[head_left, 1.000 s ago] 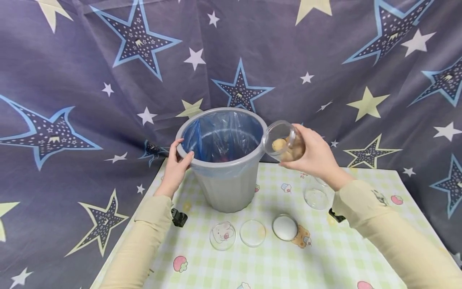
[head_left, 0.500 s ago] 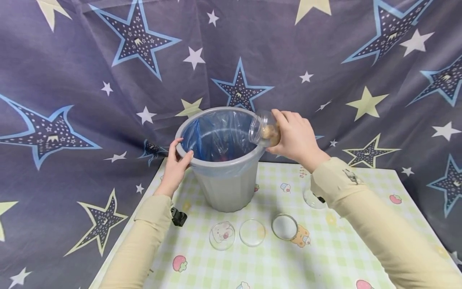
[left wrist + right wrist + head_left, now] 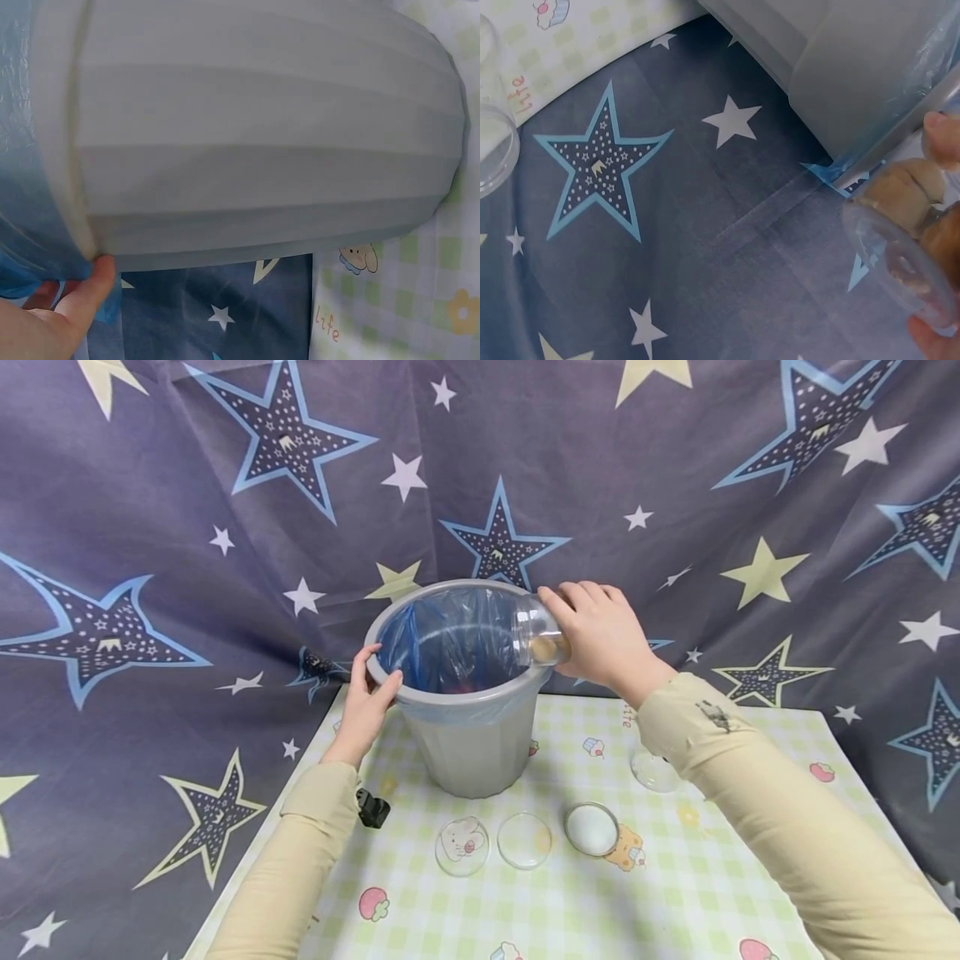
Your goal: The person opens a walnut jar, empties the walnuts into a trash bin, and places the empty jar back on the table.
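A grey trash bin (image 3: 472, 747) lined with a blue plastic bag (image 3: 431, 647) stands on the table. My left hand (image 3: 363, 710) grips its rim at the left, thumb outside; the left wrist view shows the thumb (image 3: 88, 298) against the rim. My right hand (image 3: 603, 631) holds a clear jar (image 3: 531, 620) tipped on its side, its mouth over the right rim. Several round tan-brown pieces (image 3: 544, 650) lie inside the jar, near its base; they resemble small pastries (image 3: 904, 196), exact kind unclear. Something reddish lies deep in the bag.
Two clear round lids (image 3: 462, 847) and a darker-rimmed round lid (image 3: 592, 829) lie in front of the bin. Another clear jar (image 3: 652, 770), partly behind the right sleeve, stands at the right on the checked tablecloth (image 3: 450, 927). A star-patterned curtain (image 3: 600, 468) hangs behind.
My right hand has moved left with the jar, bringing its mouth over the rim and tilting it further onto its side. My left hand has stayed on the rim.
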### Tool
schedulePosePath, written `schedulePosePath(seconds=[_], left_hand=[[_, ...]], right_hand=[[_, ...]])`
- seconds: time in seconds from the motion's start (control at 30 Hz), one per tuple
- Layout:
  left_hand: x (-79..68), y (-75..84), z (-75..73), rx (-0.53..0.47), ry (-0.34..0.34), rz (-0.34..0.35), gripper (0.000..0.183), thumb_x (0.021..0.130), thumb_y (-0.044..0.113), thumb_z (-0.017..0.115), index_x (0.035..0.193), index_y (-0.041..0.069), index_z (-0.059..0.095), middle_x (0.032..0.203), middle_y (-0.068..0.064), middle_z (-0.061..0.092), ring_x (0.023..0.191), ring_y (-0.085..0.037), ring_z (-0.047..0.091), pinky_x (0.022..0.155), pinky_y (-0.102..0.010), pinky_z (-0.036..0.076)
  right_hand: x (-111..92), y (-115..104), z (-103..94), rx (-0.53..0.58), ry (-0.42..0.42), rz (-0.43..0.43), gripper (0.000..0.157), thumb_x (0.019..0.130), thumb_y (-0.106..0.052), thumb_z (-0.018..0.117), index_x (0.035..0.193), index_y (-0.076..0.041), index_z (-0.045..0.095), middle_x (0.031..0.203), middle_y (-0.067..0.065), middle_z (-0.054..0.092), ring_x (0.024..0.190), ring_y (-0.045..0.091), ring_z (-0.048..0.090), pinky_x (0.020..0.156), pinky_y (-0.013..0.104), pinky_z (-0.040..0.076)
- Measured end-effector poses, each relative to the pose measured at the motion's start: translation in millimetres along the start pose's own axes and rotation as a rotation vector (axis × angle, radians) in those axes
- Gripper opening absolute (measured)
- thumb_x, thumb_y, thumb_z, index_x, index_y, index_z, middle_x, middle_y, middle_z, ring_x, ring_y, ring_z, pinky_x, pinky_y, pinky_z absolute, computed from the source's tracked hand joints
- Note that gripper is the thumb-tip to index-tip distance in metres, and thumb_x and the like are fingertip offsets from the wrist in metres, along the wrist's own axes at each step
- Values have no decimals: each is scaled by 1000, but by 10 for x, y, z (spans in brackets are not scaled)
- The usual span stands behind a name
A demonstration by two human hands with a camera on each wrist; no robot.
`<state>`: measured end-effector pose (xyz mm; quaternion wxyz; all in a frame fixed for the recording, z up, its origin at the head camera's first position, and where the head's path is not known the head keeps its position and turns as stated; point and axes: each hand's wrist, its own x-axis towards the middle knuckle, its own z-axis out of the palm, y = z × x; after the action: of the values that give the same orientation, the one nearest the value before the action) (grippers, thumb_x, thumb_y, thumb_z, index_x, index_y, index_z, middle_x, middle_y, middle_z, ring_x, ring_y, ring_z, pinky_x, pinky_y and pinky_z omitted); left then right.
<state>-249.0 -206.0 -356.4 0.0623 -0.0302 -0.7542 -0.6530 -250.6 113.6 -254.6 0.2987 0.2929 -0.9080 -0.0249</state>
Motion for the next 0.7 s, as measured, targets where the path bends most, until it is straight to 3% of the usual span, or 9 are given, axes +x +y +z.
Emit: schedulePosePath(seconds=[0.23,0.43,0.7], left_hand=[[-3,-8,-7,-2,5,-9,60,97,24,50,148,24,18,143,-17,31,109,-11,45,91,-29,39],[1,-12,-1,-17,-4,-6,60,97,24,50,148,24,18,143,-17,33,111,-11,45,90,-27,40],[3,-5,7,-28,2,-9,59,97,23,50,148,23,18,143,-16,32,110,-10,45,89,-27,40]], right_hand=[[68,-64,-21,-64,25,-42,83,55,-23,87,128,-9,51,115,18,57,105,35,53,91,48,43],[84,-125,-17,-128,17,-40,83,56,-22,87,130,-10,50,119,19,55,109,35,51,96,49,40],[72,-126,2,-127,29,-32,82,57,-21,86,129,-11,49,120,19,55,109,35,51,97,49,39]])
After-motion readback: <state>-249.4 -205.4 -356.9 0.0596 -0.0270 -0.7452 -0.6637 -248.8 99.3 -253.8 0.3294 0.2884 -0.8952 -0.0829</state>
